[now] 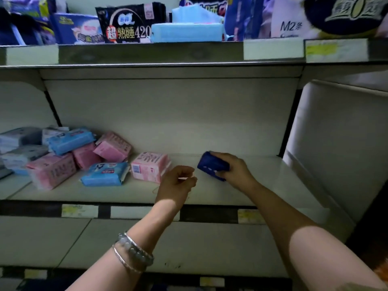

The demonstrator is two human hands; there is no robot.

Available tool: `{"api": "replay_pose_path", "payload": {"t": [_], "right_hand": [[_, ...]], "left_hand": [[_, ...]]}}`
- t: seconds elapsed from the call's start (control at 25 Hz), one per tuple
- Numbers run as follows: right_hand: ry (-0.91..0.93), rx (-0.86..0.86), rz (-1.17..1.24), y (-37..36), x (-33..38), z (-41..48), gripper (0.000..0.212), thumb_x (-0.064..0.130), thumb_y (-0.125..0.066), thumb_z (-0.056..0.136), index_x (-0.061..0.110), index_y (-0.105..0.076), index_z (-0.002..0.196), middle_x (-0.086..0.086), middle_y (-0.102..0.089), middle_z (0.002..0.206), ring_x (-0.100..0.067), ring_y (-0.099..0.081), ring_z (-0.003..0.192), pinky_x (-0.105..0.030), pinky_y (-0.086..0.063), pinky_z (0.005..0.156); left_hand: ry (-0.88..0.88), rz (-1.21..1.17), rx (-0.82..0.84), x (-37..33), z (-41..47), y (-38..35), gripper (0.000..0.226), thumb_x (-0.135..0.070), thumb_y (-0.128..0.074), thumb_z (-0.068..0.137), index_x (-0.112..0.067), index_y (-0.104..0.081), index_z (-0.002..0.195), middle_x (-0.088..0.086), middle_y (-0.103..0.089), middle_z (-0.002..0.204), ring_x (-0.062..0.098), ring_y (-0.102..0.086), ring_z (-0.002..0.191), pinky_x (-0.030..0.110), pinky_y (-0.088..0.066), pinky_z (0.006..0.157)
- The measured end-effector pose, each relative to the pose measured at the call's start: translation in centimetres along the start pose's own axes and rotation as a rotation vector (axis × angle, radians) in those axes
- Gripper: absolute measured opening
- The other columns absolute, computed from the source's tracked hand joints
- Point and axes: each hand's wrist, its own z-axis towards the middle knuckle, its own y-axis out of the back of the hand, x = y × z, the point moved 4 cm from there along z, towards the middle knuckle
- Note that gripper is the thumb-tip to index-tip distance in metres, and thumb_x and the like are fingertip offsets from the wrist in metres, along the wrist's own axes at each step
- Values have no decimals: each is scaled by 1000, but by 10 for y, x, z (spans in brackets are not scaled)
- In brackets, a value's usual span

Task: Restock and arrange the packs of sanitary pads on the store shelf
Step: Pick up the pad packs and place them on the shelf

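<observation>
Currently the right hand point(235, 171) reaches into the middle shelf point(262, 185), its grip wrapped round a dark blue pack point(211, 165) of pads. The fingers curl over the pack's right end, and the pack sits tilted, low over the shelf board or on it; I cannot tell which. It lies right of centre, towards the far wall.

Just left of it and nearer, the left hand point(176, 183) hangs over the shelf's front part with its grip slack, the fingers loosely curled and holding nothing. Two bracelets point(134, 255) circle that forearm.

Just beside the left hand, on its left, a pink pack point(150, 166) stands with its barcode end facing near. A light blue pack point(105, 174) lies flat next to it, further left. Beyond these is a loose heap of pink packs point(52, 170), another light blue pack point(70, 140) on top, and grey packs point(21, 143) at the far left edge.

On the upper shelf point(147, 52) stand a black pack point(126, 26) with large print and pale blue packs point(186, 32). Price labels point(79, 211) run along the front edge of the middle shelf.
</observation>
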Motion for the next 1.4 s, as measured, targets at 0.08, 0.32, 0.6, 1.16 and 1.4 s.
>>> {"api": "replay_pose_path", "payload": {"t": [0.08,0.32,0.6,1.16,1.4], "right_hand": [[-100,-60,425,15,19,-15,62,-14,-63,77,15,-50,131,-9,-56,127,-18,-55,110,-24,-51,87],[-220,34,1156,26,35,-42,78,15,-87,47,11,-60,120,-9,-69,110,-32,-67,95,-47,-56,64],[-390,14,1293,-13,38,-61,40,20,-60,69,9,-63,107,-8,-72,96,-25,-68,87,-39,-60,66],[-54,393,1268,-180,227,-121,74,36,-85,56,4,-58,116,-12,-66,113,-24,-64,100,-32,-55,77],[-131,320,1236,-280,299,-190,91,35,-89,48,-4,-50,121,-13,-68,105,-24,-66,93,-31,-56,71]], "left_hand": [[11,-1,-18,3,-3,-3,25,-11,-62,86,-25,-51,104,-4,-56,105,15,-55,94,27,-48,83],[-30,-75,-145,9,-15,4,68,-19,-68,81,-25,-30,138,-4,-42,132,14,-46,113,26,-40,86],[53,-471,-13,31,-44,26,75,-30,-81,52,-26,-49,120,-5,-69,107,16,-67,96,34,-56,80],[-115,-643,-380,26,-179,226,66,-1,-75,53,-10,-50,113,5,-69,103,19,-67,92,27,-58,72],[-68,-667,-403,48,-271,336,51,-10,-68,56,-17,-52,103,4,-69,99,20,-66,92,31,-52,74]]}}
